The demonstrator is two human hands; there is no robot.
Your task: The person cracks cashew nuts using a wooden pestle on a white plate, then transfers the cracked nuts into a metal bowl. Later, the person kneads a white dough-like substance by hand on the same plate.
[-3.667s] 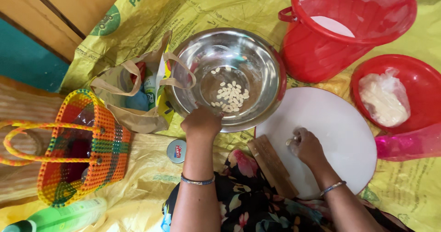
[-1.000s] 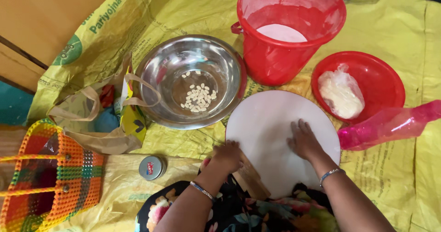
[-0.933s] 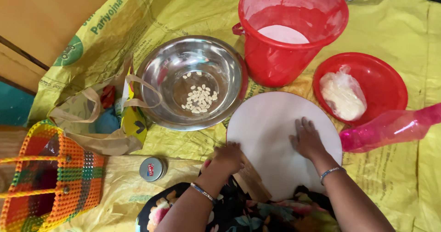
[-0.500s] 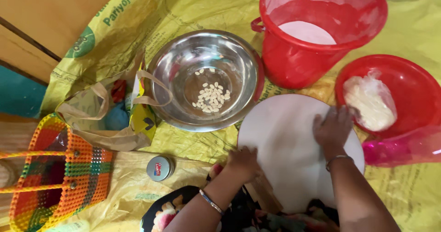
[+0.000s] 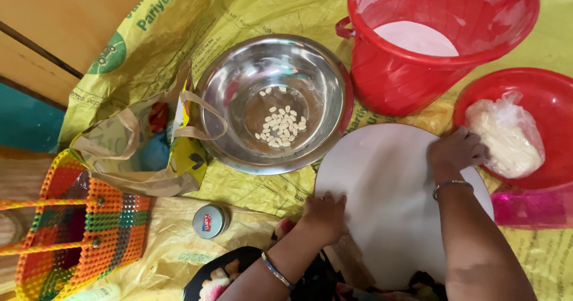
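while the left hand presses flat, fingers spread, on the near-left edge of the round white board, the right hand reaches half-curled to the board's far-right edge, touching the bagged white dough (in the red bowl); whether it grips is unclear.

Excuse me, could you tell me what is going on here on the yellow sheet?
A person sits over a round white board on a yellow plastic sheet. The left hand rests on the board's near left edge; the right hand reaches to the soft white lump in clear plastic lying in a red plastic bowl. Behind stand a steel bowl holding small pale pieces and a red bucket.
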